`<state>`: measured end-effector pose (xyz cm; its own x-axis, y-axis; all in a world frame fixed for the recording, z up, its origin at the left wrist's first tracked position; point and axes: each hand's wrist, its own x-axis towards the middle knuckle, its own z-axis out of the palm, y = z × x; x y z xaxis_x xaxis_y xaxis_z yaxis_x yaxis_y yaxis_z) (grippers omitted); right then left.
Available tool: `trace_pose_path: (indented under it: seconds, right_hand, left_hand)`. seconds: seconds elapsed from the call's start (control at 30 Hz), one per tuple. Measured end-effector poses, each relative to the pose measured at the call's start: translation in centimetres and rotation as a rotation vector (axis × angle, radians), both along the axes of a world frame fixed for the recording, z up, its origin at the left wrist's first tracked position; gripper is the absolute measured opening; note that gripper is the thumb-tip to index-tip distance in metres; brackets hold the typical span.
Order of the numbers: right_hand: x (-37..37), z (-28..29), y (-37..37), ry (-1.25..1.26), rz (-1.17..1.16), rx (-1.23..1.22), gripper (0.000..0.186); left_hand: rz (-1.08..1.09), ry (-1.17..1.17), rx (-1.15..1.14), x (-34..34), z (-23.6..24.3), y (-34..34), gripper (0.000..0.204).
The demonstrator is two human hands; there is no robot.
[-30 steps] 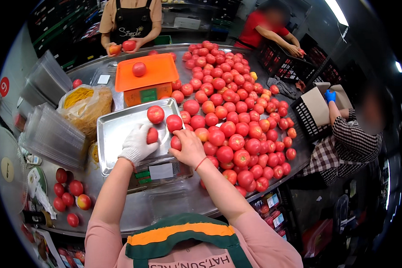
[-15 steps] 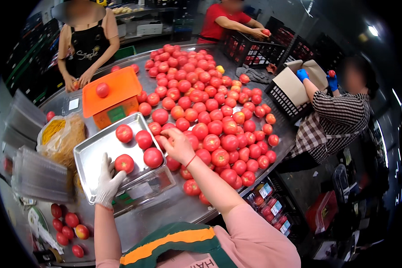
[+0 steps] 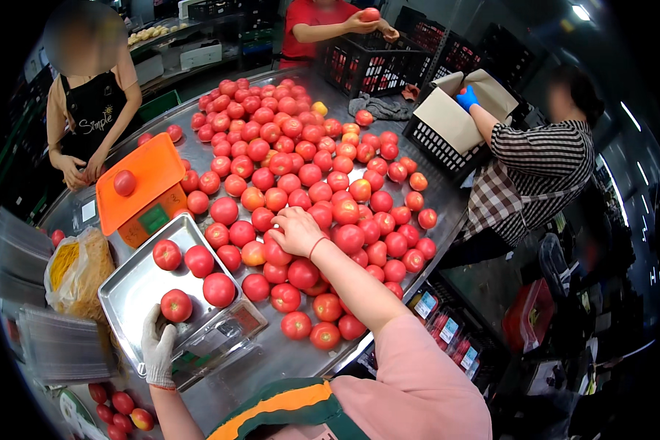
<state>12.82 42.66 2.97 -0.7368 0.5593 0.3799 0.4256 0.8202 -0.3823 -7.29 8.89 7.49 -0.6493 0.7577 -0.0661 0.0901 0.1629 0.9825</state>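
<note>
A metal tray [image 3: 128, 308] holds several red tomatoes [image 3: 218, 290] and sits on a scale [image 3: 231, 326]. My left hand [image 3: 158, 345], in a white knit glove, is at the tray's near-left side, its slightly bent fingers apart beside the lowest tomato [image 3: 176, 305]. My bare right hand [image 3: 299, 233] reaches into the large tomato pile [image 3: 348, 238] right of the tray, fingers spread and curved over tomatoes; what lies under the palm is hidden.
An orange lidded box [image 3: 132, 213], a bag of rubber bands [image 3: 81, 268] and clear containers [image 3: 59, 345] are at left. Co-workers [image 3: 88, 125] [image 3: 304, 37] [image 3: 528, 176] stand around the steel table [image 3: 227, 367], near black crates [image 3: 363, 66] and a paper-lined crate [image 3: 451, 125].
My left hand let go of a tomato on the tray and shifted down-left. My right hand left the tray's edge for the pile. The whole view shifted as the head moved.
</note>
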Motion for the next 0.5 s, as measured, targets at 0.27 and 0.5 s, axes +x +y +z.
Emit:
trace_pose_path:
  seconds: [0.27, 0.5]
  right_hand:
    - [0.3, 0.1, 0.4, -0.128, -0.088, 0.029, 0.019]
    - [2.4, 1.8, 2.9, -0.082, -0.178, 0.071, 0.022]
  left_hand:
    - [-0.029, 0.051, -0.026, 0.2, 0.6, 0.3, 0.052]
    - [-0.044, 0.049, -0.013, -0.3, 0.0, -0.2, 0.053]
